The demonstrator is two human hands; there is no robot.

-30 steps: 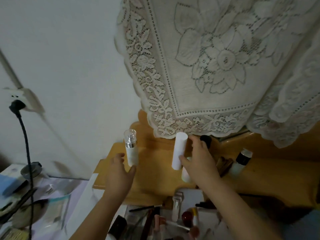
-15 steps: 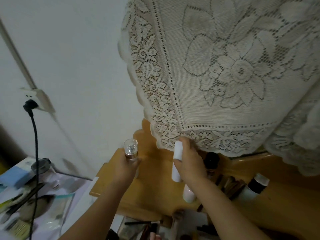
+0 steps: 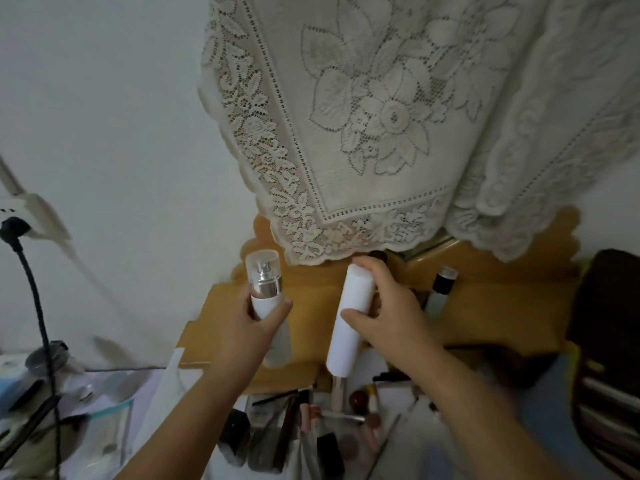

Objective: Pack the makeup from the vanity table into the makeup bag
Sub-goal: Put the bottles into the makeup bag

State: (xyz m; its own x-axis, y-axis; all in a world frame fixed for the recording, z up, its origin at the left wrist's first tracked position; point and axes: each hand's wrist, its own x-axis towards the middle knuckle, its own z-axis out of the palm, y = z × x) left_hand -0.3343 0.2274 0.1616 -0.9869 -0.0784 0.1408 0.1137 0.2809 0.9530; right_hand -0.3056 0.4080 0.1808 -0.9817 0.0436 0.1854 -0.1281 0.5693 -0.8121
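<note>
Your left hand [image 3: 247, 327] grips a white spray bottle with a clear domed cap and silver collar [image 3: 264, 289], fingers and thumb curled round its white body, bottle upright and lifted above the left end of the honey-coloured wooden vanity table [image 3: 491, 317]. Your right hand [image 3: 388, 317] holds a plain white cylindrical tube [image 3: 349, 323], thumb across its front at mid-height and fingers wrapped behind near the top; tube tilted slightly, top leaning right, its lower end over the table's front edge. Both containers are off the surface, well apart from each other. Cream lace cloth with a floral pattern [image 3: 381, 116] hangs over the back of the table, its scalloped hem just above your right fingers. Toward the back right of the tabletop stands a frosted bottle with a black neck and pale cap [image 3: 440, 289]. Below the front edge lies a clutter of loose cosmetics [image 3: 311, 434]: pencils, tubes, dark compacts, a round reddish item; details blurred. Dark case-like shape [image 3: 609, 341] at the right end; whether it is the makeup bag, cannot tell. On the left wall, a white socket [image 3: 17, 216] with a black plug and cable [image 3: 38, 306] trailing down.
</note>
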